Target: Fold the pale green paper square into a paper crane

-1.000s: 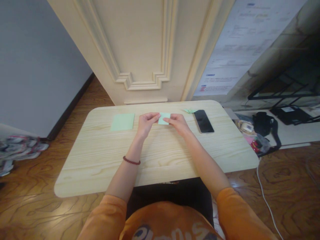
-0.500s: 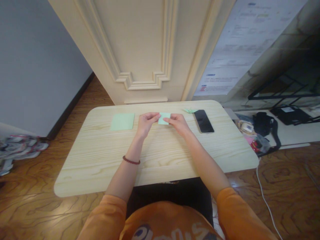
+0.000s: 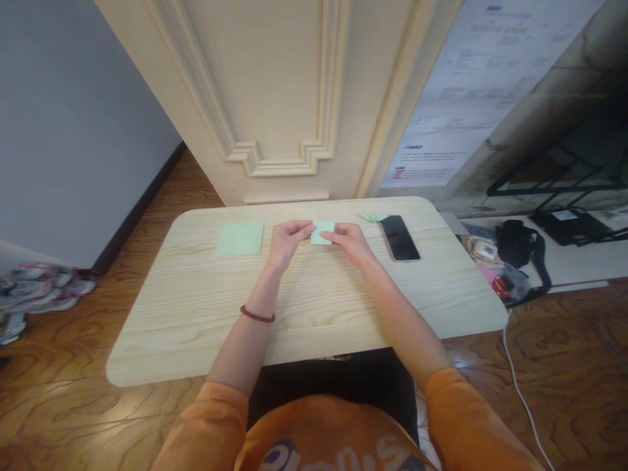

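- Head view: a small light-green paper square [image 3: 319, 228] is held near the centre of the frame, above the middle of the far half of the table [image 3: 333, 288]; whether its lower edge touches the tabletop cannot be told.
- Its left edge is pinched between the thumb and fingers of the left hand [image 3: 286, 245], which are closed together on the paper.
- Its right side is gripped by the right hand [image 3: 350, 242], with the thumb laid over the front face and the fingers partly hidden behind.
- A dark red bracelet [image 3: 258, 315] is worn on the left forearm, and both upper arms are covered by an orange shirt [image 3: 333, 425] at the bottom of the frame.
- Left of the hands, a larger light-green paper square [image 3: 241, 239] is laid flat on the table, well apart from the left hand.
- Right of the hands, a dark-screened phone [image 3: 400, 238] is set at a slant, and a pointed, folded green paper piece [image 3: 373, 218] is seen by its upper left corner.
- Printed paper [image 3: 456, 98] is seen at the upper right, its text too blurred to be read.
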Tool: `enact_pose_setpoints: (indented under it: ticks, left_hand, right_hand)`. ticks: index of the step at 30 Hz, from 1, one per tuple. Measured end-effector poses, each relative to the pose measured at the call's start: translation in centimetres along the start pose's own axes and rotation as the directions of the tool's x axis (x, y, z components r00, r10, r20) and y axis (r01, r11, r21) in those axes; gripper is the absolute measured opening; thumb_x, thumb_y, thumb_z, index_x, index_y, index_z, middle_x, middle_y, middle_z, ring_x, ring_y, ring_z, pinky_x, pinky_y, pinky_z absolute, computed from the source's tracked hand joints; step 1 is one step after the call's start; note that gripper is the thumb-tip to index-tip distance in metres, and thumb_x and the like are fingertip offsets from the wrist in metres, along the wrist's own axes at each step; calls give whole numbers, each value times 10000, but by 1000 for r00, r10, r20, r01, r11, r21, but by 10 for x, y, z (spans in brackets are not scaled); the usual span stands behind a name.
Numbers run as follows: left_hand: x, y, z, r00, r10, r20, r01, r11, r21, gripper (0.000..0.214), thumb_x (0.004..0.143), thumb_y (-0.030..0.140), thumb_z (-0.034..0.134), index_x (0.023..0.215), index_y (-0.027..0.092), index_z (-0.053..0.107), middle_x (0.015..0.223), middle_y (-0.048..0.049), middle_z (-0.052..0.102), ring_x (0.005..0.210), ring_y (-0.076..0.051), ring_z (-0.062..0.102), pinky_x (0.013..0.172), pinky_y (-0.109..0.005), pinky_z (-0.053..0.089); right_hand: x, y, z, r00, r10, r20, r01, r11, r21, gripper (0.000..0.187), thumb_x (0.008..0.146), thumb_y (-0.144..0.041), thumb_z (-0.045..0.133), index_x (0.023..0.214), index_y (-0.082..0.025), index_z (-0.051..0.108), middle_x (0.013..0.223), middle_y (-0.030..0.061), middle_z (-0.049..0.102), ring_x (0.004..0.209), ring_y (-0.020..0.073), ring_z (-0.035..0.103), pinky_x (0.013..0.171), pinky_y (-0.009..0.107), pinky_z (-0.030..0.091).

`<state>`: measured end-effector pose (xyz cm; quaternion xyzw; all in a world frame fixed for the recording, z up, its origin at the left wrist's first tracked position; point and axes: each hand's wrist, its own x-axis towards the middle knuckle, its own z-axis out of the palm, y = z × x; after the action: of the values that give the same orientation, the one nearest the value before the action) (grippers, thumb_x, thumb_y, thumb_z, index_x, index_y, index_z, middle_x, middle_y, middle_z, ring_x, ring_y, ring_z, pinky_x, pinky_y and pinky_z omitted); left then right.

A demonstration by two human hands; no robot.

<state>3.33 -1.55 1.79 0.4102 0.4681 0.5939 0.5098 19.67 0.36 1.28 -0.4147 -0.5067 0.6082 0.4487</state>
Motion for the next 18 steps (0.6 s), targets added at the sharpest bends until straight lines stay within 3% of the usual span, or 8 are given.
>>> enact_pose_setpoints:
  ticks: [10,18]
  left_hand:
    - [0,0,0,1000,4,-14,-4,1000,10,471,448,490,895,741,150,752,761,-67,750,695,-164,671,772,-339,564]
    - [2,-4,4,988,67,-141,-58,996,65,401,505,449,870,725,141,738,738,-63,732,690,-173,667,732,-325,555]
  right_hand:
    - [-1,-1,1,1000,-7,-12,7,1000,-19,387,470,-481,871,612,-175,681,608,-8,621,626,126,517,637,280,390]
    - [1,-5,1,999,20,49,-26,993,119,371,510,-523,828,623,-194,698,702,24,667,739,168,583,713,298,462]
